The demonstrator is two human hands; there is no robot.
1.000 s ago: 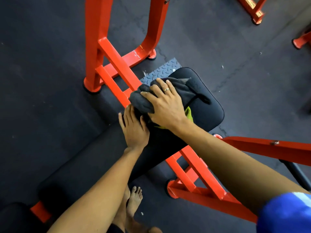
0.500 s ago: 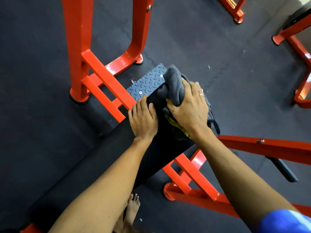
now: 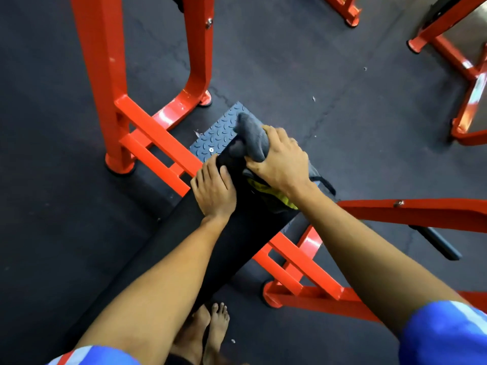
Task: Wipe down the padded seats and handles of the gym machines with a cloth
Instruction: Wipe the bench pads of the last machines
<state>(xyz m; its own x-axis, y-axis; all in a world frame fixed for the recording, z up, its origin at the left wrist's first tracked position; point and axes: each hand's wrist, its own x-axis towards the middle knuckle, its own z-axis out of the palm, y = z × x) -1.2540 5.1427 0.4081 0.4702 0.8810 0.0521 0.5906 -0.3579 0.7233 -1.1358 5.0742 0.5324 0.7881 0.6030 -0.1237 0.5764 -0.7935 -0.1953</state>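
Observation:
A long black padded bench seat (image 3: 232,241) runs from lower left up to the middle of the view. My right hand (image 3: 280,164) grips a bunched grey cloth (image 3: 250,137) with a yellow-green part (image 3: 266,192) and presses it on the far end of the pad. My left hand (image 3: 214,189) lies flat on the pad beside it, fingers straight, at the pad's left edge. The cloth hides the pad's far end.
Orange steel frame uprights (image 3: 102,83) and cross bars (image 3: 292,262) surround the bench. A diamond-plate footplate (image 3: 218,133) lies beyond the pad. A black handle (image 3: 434,242) sticks out at right. More orange frames (image 3: 458,61) stand at upper right. My bare feet (image 3: 208,333) stand on dark rubber floor.
My right hand has pushed the cloth from the middle of the pad's end toward its far edge, bunching it up. My left hand slid forward along the pad's left edge.

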